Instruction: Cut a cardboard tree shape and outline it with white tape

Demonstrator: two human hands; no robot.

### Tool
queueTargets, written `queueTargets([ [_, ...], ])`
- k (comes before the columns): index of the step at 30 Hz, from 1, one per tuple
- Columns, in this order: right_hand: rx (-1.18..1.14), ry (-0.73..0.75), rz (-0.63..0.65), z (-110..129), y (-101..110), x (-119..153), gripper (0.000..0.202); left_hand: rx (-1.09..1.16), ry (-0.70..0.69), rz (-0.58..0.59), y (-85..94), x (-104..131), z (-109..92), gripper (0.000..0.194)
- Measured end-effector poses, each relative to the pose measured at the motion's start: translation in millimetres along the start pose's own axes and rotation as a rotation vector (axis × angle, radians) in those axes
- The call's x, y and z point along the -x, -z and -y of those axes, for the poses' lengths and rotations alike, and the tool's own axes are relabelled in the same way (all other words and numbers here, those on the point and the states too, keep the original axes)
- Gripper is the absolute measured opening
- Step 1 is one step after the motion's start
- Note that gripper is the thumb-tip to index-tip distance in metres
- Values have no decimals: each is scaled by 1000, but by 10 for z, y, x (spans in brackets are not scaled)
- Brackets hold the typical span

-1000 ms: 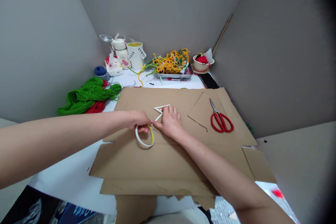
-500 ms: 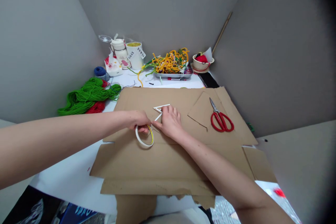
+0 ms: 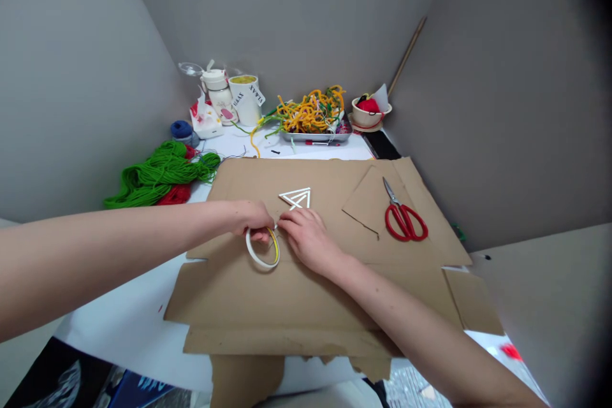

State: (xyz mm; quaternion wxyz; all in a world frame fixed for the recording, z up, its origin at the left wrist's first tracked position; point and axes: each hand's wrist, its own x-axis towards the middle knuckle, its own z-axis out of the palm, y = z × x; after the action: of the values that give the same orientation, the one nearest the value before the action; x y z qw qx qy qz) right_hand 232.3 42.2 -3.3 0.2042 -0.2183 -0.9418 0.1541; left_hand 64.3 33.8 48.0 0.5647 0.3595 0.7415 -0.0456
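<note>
A roll of white tape point(image 3: 262, 262) with a yellow inner ring hangs from my left hand point(image 3: 257, 219), whose fingers are curled around its upper edge. Close on the right, my right hand point(image 3: 310, 239) rests palm down on the brown cardboard point(image 3: 296, 312), fingertips near the tape's end. Whether its fingers pinch the strip is too small to tell. Just beyond the fingers, narrow white strips point(image 3: 295, 194) form a triangle with inner lines on the cardboard; its lower part is hidden by my right hand.
Red-handled scissors point(image 3: 405, 223) lie on the cardboard at right. Green yarn point(image 3: 160, 172) is at left. Along the back stand a bottle point(image 3: 221, 99), a cup point(image 3: 245, 102), a tray point(image 3: 315, 138) of orange and green yarn, and a bowl point(image 3: 367, 116).
My right hand has slid down and slightly right, off the strips, uncovering more of the white triangle. My left hand and the tape roll have barely moved.
</note>
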Motion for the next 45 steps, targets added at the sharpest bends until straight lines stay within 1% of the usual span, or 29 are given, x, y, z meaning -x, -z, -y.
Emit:
queueTargets([
  [9, 139, 103, 78, 5, 49, 16, 25, -24, 9, 0, -1, 20, -20, 37],
  [16, 307, 212, 133, -3, 85, 2, 25, 5, 26, 13, -17, 38, -43, 38],
  [20, 341, 268, 148, -3, 106, -14, 26, 24, 18, 9, -20, 61, -44, 38],
  [24, 347, 273, 144, 13, 110, -18, 27, 40, 12, 10, -16, 80, -37, 39],
  [29, 300, 254, 133, 30, 88, 1, 27, 59, 6, 1, -13, 62, -16, 34],
  [35, 322, 236, 142, 54, 72, -5, 25, 66, 2, -8, -3, 30, 31, 33],
  [38, 198, 179, 140, 46, 115, -19, 25, 67, 3, -13, 8, 49, 37, 33],
  [40, 82, 89, 79, -10, 213, 5, 31, 73, 6, -14, 15, 66, 34, 32],
  [42, 27, -76, -38, -139, 376, 89, 38, 80, 9, -14, 21, 77, 29, 31],
  [43, 37, -193, -110, -234, 473, 157, 38, 84, 10, -14, 23, 80, 27, 30],
  [44, 80, -304, -153, -348, 574, 242, 35, 87, 11, -12, 24, 81, 25, 30],
  [45, 157, -408, -139, -476, 671, 340, 33, 89, 11, -10, 24, 81, 23, 30],
])
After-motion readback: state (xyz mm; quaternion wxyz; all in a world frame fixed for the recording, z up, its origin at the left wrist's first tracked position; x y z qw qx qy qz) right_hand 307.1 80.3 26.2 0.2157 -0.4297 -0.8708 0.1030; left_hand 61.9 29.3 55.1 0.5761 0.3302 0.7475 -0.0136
